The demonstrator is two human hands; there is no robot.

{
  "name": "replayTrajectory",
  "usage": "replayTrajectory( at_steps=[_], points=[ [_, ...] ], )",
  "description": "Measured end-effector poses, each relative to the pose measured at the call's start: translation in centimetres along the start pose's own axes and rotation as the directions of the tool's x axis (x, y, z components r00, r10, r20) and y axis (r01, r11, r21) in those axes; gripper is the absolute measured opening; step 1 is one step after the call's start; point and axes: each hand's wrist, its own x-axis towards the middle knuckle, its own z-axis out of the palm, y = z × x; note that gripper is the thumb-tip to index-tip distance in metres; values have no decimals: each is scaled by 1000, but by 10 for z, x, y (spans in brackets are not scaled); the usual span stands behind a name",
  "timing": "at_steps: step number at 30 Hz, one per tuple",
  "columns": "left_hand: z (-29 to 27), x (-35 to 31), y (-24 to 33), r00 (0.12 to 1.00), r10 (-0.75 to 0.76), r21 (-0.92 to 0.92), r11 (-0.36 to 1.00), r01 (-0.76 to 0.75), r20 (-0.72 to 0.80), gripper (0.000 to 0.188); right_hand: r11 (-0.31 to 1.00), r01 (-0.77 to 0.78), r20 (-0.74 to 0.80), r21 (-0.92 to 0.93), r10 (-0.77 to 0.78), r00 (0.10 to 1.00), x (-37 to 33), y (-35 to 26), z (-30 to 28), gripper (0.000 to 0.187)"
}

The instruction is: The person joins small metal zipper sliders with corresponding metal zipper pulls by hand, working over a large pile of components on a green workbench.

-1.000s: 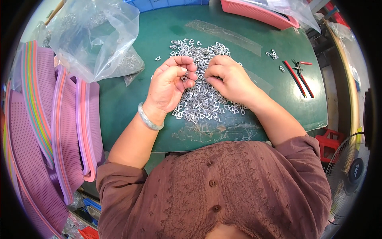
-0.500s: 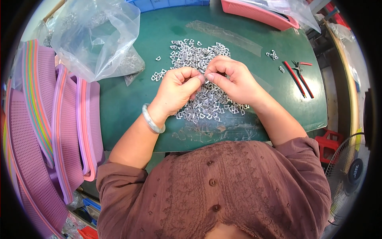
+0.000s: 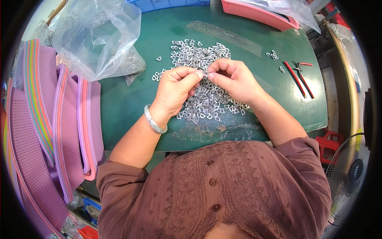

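At the bottom of the frame, the near edge of the green, scuffed tabletop (image 3: pixel 131 115) runs just beyond a person's brown sleeves. A strip of green surface shows between that edge and a wide heap of small silver-grey metal frames (image 3: pixel 205 101), too many to count, at the centre. Over the heap, the left hand (image 3: pixel 173 85) and the right hand (image 3: pixel 240 81) meet, each with thumb and forefinger pinched narrow on one small silver-grey metal piece (image 3: pixel 205 75). One pale round bangle (image 3: pixel 154 119) circles the left wrist.

At left, at least three purple perforated plastic baskets (image 3: pixel 67 131) stand tilted beside the table edge. Green surface separates them from the heap. To the right, green surface lies between the heap and one pair of red-handled pliers (image 3: pixel 299 70), with one slim red rod (image 3: pixel 293 77) beside it.

At upper left, one clear plastic bag (image 3: pixel 95 51) contains metal frames. Along the far edge are one blue plastic bin (image 3: pixel 169 3) and one pink plastic basket (image 3: pixel 254 15), whose contents I cannot tell.
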Motion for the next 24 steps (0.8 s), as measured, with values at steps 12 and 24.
replayTrajectory(
  at_steps=[12,24],
  points=[
    [-2,0,-2,993,64,96,993,-74,100,11,985,-18,32,172,13,999,0,4,-2,10],
    [-3,1,-2,983,109,200,970,-138,149,9,993,-91,66,71,87,994,-2,-1,-5,12]
  ],
)
